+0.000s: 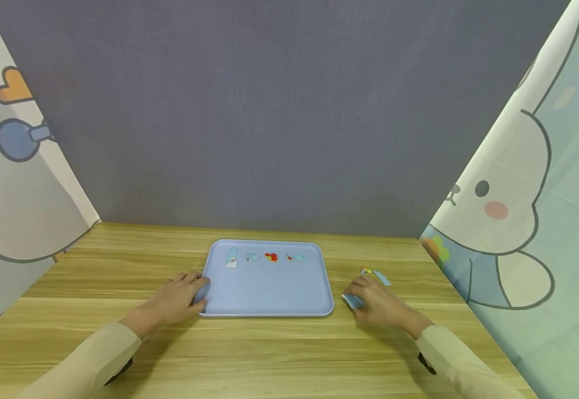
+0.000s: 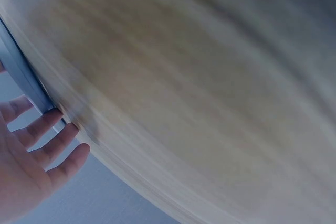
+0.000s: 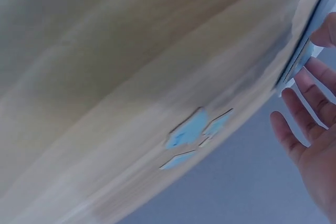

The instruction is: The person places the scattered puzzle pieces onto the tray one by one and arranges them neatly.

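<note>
A pale blue tray lies on the table. My left hand is at its left side, fingertips at the rim; in the left wrist view the fingers are spread and fairly straight. Just right of the tray, my right hand pinches a flat light-blue puzzle piece, partly hidden by the fingers. Along the tray's far part runs a row of pieces: a tall light-blue one, a small light-blue one, a red and yellow one and a wider light-blue one.
Beyond the right hand lie a yellowish piece and a narrow light-blue piece. The right wrist view shows a larger light-blue piece among several on the wood-grain table. A dark grey panel stands at the back, with cartoon-printed cloth beside it.
</note>
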`<state>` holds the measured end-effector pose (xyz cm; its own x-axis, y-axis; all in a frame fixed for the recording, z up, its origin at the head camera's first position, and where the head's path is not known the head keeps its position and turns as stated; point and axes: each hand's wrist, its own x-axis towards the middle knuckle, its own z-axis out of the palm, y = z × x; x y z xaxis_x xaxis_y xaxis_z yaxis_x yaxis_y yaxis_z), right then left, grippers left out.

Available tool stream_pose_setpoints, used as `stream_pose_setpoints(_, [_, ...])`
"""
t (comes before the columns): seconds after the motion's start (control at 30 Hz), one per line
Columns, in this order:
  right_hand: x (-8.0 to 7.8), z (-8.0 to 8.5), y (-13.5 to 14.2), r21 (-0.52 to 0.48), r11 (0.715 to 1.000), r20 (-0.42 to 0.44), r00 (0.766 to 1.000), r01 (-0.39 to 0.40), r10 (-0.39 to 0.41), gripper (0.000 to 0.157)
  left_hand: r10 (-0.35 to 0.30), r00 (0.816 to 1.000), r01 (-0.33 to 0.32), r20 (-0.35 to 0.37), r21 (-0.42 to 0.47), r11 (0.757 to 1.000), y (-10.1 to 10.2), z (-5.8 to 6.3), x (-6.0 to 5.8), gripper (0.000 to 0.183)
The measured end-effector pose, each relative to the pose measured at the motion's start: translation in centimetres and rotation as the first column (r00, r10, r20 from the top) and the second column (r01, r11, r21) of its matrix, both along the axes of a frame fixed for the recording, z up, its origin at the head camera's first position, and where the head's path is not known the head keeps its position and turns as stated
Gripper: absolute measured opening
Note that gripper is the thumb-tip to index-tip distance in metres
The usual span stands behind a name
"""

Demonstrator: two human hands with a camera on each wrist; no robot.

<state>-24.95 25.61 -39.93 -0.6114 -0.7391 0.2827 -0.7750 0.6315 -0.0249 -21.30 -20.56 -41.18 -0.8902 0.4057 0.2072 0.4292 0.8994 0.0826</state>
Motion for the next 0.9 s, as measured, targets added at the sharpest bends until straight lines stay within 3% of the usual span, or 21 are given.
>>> stream_pose_setpoints(0.3, [-0.3,1.1,-2.2,0.052,0.998,0.007,1.000,0.025,-0.026,0.034,-0.004,1.000,0.004,0.003,0.001,1.000,0.0,0.0,0.0,0.047])
stream_pose_setpoints(0.9, [-1.8,0.7,-6.8,0.058,0.998,0.040,0.999,-0.037,0.035,0.033,-0.005,1.000,0.004,0.016,0.008,1.000,-0.1,0.2,-0.1,0.047])
